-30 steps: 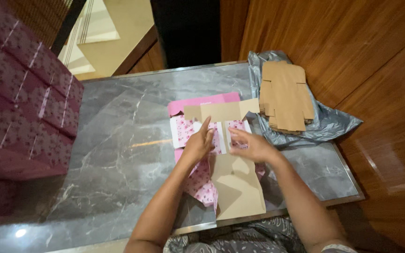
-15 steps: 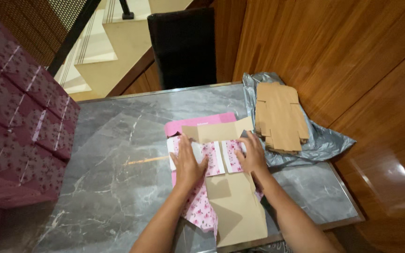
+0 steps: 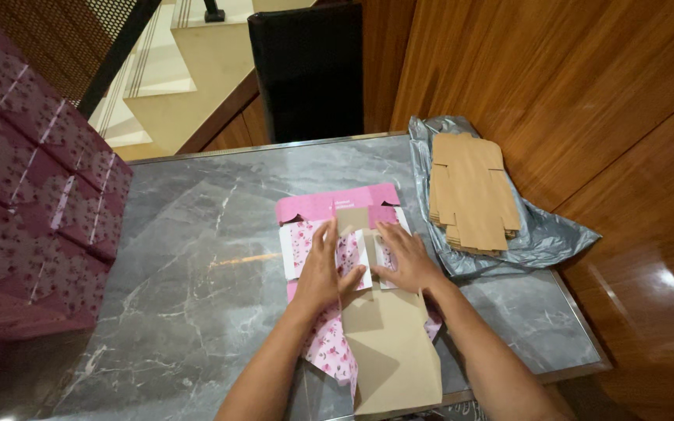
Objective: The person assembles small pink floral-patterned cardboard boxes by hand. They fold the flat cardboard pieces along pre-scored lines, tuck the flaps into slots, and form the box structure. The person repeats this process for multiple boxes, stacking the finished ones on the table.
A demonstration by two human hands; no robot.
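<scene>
Folding step, as I read it: left hand [image 3: 328, 269] and right hand [image 3: 404, 257] both flat, fingers spread, pressing the pink floral unfolded cardboard box blank [image 3: 329, 234] onto the grey marble tabletop [image 3: 196, 257]. Nothing gripped. Blank lies mid-table, brown inner flap [image 3: 395, 351] toward the person. Next likely needs a firm crease along the fold, palms holding alignment.

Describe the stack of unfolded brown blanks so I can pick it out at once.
Start at the grey marble table and go to its far right corner, against the wooden wall. There a crumpled grey plastic bag lies, and the stack of flat blanks rests on it. Unlike the pink floral carton under both hands, it is plain brown and untouched.
</scene>
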